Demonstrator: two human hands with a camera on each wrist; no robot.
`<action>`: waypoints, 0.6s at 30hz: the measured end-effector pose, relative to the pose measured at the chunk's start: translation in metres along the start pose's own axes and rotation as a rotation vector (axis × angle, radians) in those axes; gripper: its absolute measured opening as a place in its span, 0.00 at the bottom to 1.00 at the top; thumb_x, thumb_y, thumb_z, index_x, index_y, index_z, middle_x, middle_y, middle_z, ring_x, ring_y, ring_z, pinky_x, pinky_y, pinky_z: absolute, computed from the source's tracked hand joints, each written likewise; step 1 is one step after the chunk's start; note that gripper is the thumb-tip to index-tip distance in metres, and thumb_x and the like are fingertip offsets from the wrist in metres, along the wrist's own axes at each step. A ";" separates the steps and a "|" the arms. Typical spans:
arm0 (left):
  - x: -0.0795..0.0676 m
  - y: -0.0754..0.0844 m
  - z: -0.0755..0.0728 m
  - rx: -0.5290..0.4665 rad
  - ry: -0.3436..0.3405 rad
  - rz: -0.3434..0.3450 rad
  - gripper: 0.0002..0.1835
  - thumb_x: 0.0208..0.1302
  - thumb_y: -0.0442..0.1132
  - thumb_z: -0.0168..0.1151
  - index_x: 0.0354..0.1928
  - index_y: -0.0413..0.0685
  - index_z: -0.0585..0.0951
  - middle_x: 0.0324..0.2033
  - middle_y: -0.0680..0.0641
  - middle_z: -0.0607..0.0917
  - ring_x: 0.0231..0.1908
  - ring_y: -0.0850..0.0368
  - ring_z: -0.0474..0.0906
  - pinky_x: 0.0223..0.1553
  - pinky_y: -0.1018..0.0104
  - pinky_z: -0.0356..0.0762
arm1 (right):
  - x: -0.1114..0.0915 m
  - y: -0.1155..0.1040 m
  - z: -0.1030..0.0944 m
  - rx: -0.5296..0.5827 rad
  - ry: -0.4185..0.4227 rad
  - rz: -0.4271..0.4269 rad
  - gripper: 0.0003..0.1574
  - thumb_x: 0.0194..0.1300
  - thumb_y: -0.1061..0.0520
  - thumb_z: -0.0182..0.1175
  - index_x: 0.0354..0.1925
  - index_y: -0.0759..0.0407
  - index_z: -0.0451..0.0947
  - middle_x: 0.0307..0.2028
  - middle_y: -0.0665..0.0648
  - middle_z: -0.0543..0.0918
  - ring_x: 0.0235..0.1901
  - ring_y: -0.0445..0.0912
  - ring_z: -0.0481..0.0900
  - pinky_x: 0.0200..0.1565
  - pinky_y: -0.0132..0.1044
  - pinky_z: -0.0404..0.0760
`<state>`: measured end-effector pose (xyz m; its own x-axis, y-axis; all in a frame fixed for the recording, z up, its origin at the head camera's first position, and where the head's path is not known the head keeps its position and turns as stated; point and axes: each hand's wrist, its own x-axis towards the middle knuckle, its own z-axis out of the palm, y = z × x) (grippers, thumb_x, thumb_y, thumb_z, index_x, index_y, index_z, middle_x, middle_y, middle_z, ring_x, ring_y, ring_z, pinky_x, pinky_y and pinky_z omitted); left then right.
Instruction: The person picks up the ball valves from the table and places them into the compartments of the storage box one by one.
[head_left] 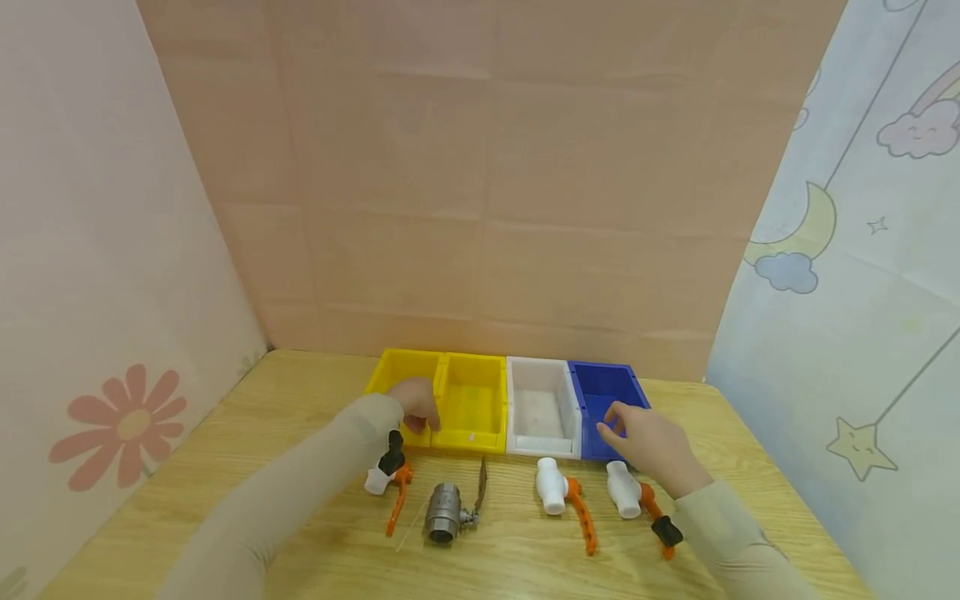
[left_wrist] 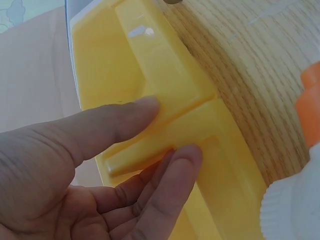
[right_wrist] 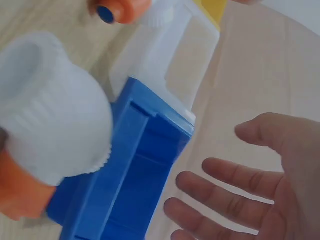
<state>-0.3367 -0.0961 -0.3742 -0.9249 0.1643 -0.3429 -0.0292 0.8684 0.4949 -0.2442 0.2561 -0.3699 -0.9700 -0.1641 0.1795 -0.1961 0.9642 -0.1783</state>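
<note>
My left hand (head_left: 417, 400) is at the divider between the left yellow bin (head_left: 408, 353) and the second yellow bin (head_left: 471, 408). In the left wrist view its thumb and index finger stand apart, one to each side of the adjoining walls, with fingertips close to the plastic. My right hand (head_left: 651, 437) hovers by the right side of the blue bin (head_left: 606, 379), its fingers spread and loosely bent. Nothing is in its grasp. Below that hand lies a white plastic ball valve (head_left: 623, 490) with an orange lever and a black piece on it.
A white bin (head_left: 537, 412) stands between the yellow and blue ones. In front lie a metal ball valve (head_left: 444, 512), another white valve (head_left: 551, 486) with an orange lever, and a white-and-black valve (head_left: 378, 480) near my left forearm. A pink backdrop (head_left: 487, 208) rises behind.
</note>
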 end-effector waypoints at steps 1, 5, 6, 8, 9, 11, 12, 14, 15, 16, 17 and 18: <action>0.001 0.000 0.000 -0.004 -0.001 -0.004 0.11 0.50 0.34 0.74 0.33 0.39 0.81 0.23 0.45 0.78 0.19 0.55 0.79 0.29 0.65 0.84 | -0.004 0.000 0.002 -0.009 -0.014 0.000 0.12 0.65 0.47 0.61 0.38 0.54 0.79 0.25 0.48 0.80 0.19 0.40 0.71 0.19 0.34 0.70; 0.003 -0.001 0.001 0.000 -0.004 -0.008 0.11 0.50 0.34 0.75 0.33 0.40 0.81 0.23 0.45 0.79 0.19 0.55 0.79 0.27 0.66 0.83 | -0.015 0.004 0.009 -0.026 -0.078 0.024 0.12 0.64 0.47 0.62 0.33 0.54 0.77 0.20 0.47 0.75 0.18 0.41 0.69 0.18 0.33 0.67; 0.004 -0.002 0.001 0.001 -0.007 -0.008 0.11 0.50 0.34 0.75 0.32 0.40 0.81 0.23 0.45 0.79 0.19 0.55 0.79 0.27 0.66 0.83 | -0.018 0.005 0.010 -0.027 -0.096 0.034 0.13 0.64 0.47 0.62 0.32 0.54 0.76 0.19 0.48 0.73 0.18 0.41 0.68 0.18 0.34 0.66; 0.004 -0.002 0.001 0.007 -0.011 -0.004 0.10 0.50 0.35 0.75 0.32 0.40 0.82 0.23 0.45 0.80 0.20 0.55 0.79 0.27 0.67 0.83 | -0.022 0.007 0.014 -0.022 -0.130 0.063 0.15 0.64 0.47 0.62 0.29 0.55 0.72 0.18 0.49 0.69 0.17 0.43 0.67 0.19 0.34 0.63; 0.004 -0.002 0.001 0.008 -0.013 -0.003 0.10 0.50 0.35 0.75 0.32 0.40 0.82 0.23 0.45 0.80 0.20 0.55 0.80 0.27 0.67 0.83 | -0.024 0.008 0.015 -0.022 -0.140 0.076 0.16 0.64 0.47 0.63 0.28 0.55 0.71 0.18 0.50 0.68 0.17 0.43 0.66 0.20 0.34 0.62; 0.004 -0.002 0.001 0.004 -0.016 -0.006 0.10 0.50 0.35 0.75 0.32 0.40 0.82 0.23 0.45 0.80 0.20 0.55 0.80 0.27 0.66 0.83 | -0.028 0.010 0.017 -0.021 -0.155 0.100 0.19 0.63 0.46 0.63 0.27 0.55 0.68 0.18 0.51 0.67 0.18 0.44 0.66 0.20 0.35 0.61; 0.004 -0.001 0.000 0.000 -0.017 -0.008 0.11 0.50 0.34 0.75 0.32 0.40 0.81 0.23 0.45 0.80 0.19 0.55 0.79 0.27 0.66 0.83 | -0.030 0.011 0.018 -0.022 -0.158 0.108 0.20 0.63 0.45 0.63 0.26 0.55 0.67 0.18 0.51 0.67 0.17 0.44 0.66 0.20 0.35 0.61; 0.004 -0.001 0.000 -0.003 -0.017 -0.012 0.11 0.49 0.34 0.75 0.32 0.40 0.81 0.22 0.45 0.79 0.19 0.55 0.79 0.26 0.66 0.83 | -0.033 0.013 0.021 -0.017 -0.154 0.118 0.22 0.62 0.45 0.64 0.26 0.55 0.66 0.18 0.51 0.66 0.17 0.44 0.65 0.20 0.35 0.60; 0.004 -0.002 0.000 0.001 -0.017 -0.009 0.11 0.49 0.35 0.75 0.31 0.40 0.81 0.21 0.45 0.79 0.18 0.55 0.79 0.26 0.66 0.82 | -0.034 0.013 0.022 -0.012 -0.149 0.119 0.22 0.62 0.44 0.64 0.26 0.55 0.65 0.18 0.52 0.66 0.17 0.44 0.65 0.20 0.35 0.60; 0.004 -0.002 -0.001 0.001 -0.017 -0.009 0.11 0.49 0.34 0.75 0.31 0.40 0.81 0.21 0.45 0.79 0.18 0.55 0.79 0.26 0.66 0.82 | -0.035 0.014 0.024 -0.007 -0.146 0.120 0.22 0.62 0.44 0.64 0.26 0.55 0.65 0.18 0.52 0.66 0.17 0.44 0.65 0.20 0.35 0.60; 0.005 -0.002 -0.001 0.002 -0.018 -0.010 0.11 0.49 0.34 0.75 0.31 0.40 0.81 0.21 0.45 0.79 0.18 0.55 0.78 0.26 0.66 0.82 | -0.035 0.014 0.025 0.000 -0.147 0.120 0.23 0.62 0.44 0.64 0.26 0.56 0.65 0.18 0.52 0.66 0.17 0.45 0.65 0.20 0.35 0.61; 0.005 -0.002 -0.001 0.004 -0.018 -0.009 0.11 0.49 0.34 0.75 0.31 0.40 0.81 0.20 0.45 0.79 0.18 0.55 0.78 0.26 0.66 0.82 | -0.035 0.015 0.027 0.007 -0.151 0.120 0.23 0.62 0.44 0.63 0.26 0.56 0.66 0.18 0.52 0.66 0.17 0.45 0.66 0.20 0.35 0.61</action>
<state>-0.3416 -0.0971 -0.3760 -0.9177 0.1650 -0.3615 -0.0357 0.8717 0.4887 -0.2166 0.2706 -0.4048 -0.9969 -0.0780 0.0096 -0.0784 0.9773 -0.1968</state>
